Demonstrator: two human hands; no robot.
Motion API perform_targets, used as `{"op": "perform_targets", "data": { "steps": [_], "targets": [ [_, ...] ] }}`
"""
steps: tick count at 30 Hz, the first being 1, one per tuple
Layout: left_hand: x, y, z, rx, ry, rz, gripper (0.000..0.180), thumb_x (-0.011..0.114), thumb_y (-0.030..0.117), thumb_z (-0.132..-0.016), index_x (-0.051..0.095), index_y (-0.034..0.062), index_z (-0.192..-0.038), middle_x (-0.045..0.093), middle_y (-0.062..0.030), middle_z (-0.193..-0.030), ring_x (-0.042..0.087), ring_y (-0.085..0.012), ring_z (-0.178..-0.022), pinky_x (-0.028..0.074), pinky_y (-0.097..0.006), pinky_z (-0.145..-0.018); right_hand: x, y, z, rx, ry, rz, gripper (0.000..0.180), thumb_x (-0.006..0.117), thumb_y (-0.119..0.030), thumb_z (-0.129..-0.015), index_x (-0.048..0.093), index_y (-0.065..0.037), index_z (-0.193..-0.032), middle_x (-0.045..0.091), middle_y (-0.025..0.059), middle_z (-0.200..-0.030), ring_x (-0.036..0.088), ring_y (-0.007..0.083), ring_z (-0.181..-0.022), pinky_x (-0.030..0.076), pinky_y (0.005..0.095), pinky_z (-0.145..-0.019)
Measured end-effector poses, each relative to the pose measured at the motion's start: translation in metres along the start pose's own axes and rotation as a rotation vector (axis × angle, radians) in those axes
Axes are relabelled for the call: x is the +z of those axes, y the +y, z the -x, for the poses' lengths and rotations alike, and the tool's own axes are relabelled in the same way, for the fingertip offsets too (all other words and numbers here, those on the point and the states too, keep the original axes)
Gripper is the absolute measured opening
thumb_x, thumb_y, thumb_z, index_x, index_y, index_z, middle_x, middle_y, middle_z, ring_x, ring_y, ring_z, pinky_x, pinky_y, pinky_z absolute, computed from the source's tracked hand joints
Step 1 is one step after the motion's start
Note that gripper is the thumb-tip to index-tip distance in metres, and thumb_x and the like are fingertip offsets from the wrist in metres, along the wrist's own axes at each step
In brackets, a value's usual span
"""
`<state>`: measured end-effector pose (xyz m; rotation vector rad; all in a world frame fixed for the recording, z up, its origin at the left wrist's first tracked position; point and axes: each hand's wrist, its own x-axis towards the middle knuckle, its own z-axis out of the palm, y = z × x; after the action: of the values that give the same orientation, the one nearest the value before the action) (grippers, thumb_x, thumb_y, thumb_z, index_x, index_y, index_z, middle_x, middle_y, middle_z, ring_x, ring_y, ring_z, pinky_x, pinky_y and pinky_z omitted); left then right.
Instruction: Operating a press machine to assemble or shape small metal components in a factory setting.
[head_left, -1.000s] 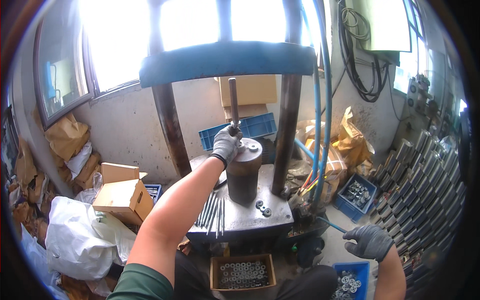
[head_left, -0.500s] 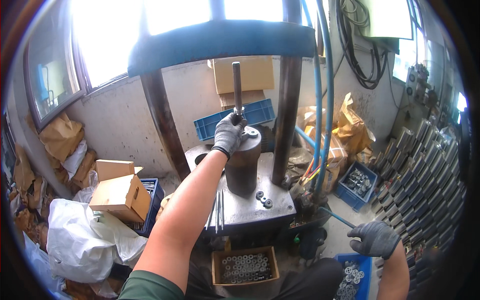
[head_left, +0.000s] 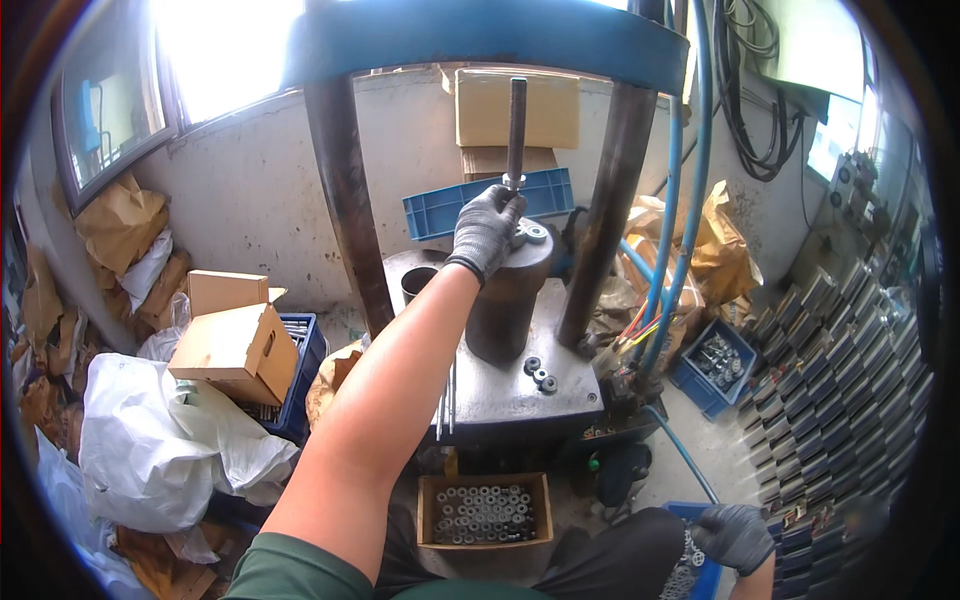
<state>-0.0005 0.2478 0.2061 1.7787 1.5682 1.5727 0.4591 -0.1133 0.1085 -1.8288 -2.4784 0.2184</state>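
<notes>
R hand (head_left: pixel 736 537) + lever (head_left: pixel 684 457) lower nr bin (head_left: pixel 711 578), rods (head_left: pixel 452 396) partly behind L arm (head_left: pixel 375 410)

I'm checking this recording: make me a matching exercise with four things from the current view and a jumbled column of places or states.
Column one
1. Left hand
2. Open box of ring-shaped parts
3. Crossbeam
4. Three small round parts

Column two
A. Blue, spanning two dark posts
B. On the metal plate, near the dark cylinder
C. Gloved, at the lower end of the upright rod
D. Low down, by the person's legs

Pairs: 1-C, 2-D, 3-A, 4-B
</notes>
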Motion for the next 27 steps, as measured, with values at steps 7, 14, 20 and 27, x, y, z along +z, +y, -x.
{"op": "perform_targets", "data": {
  "steps": [7, 14, 20, 27],
  "targets": [
    [0.000, 0.002, -0.001, -0.037, -0.031, 0.058, 0.031, 0.067, 0.031, -0.104, 0.073, 0.0047, -0.120, 0.078, -0.0126, -0.103, 0.073, -0.0225, -0.091, 0.056, -0.036, -0.087, 0.005, -0.011, 0.002, 0.044, 0.134, 0.003, 0.022, 0.081, -0.026, -0.079, 0.073, -0.007, -0.075, 0.068, 0.0165, -0.072, 0.068, 0.0370, -0.068, 0.053, 0.0474, -0.064],
    [0.003, -0.004, -0.005, 0.007, -0.021, 0.012, 0.028, 0.069, 0.030, -0.104, 0.073, 0.0048, -0.117, 0.078, -0.0119, -0.100, 0.072, -0.0189, -0.087, 0.057, -0.035, -0.082, -0.002, -0.021, 0.001, 0.091, 0.201, -0.076, 0.020, 0.080, -0.022, -0.079, 0.072, -0.005, -0.074, 0.067, 0.0178, -0.073, 0.067, 0.0385, -0.067, 0.052, 0.0484, -0.064],
    [0.013, -0.022, -0.015, -0.022, -0.039, 0.159, 0.027, 0.069, 0.028, -0.105, 0.072, 0.0051, -0.119, 0.076, -0.0090, -0.097, 0.068, -0.0133, -0.079, 0.060, -0.031, -0.070, -0.002, -0.019, 0.001, 0.073, 0.199, -0.019, 0.021, 0.079, -0.022, -0.080, 0.071, -0.004, -0.075, 0.066, 0.0184, -0.073, 0.067, 0.0398, -0.069, 0.052, 0.0488, -0.065],
    [0.010, -0.012, -0.011, -0.042, -0.064, 0.097, 0.027, 0.069, 0.026, -0.105, 0.071, 0.0058, -0.123, 0.076, -0.0081, -0.100, 0.068, -0.0136, -0.082, 0.061, -0.032, -0.072, -0.009, -0.021, -0.001, 0.082, 0.162, -0.060, 0.022, 0.080, -0.023, -0.081, 0.070, -0.004, -0.077, 0.066, 0.0188, -0.074, 0.066, 0.0411, -0.070, 0.052, 0.0492, -0.065]
  ]
}}
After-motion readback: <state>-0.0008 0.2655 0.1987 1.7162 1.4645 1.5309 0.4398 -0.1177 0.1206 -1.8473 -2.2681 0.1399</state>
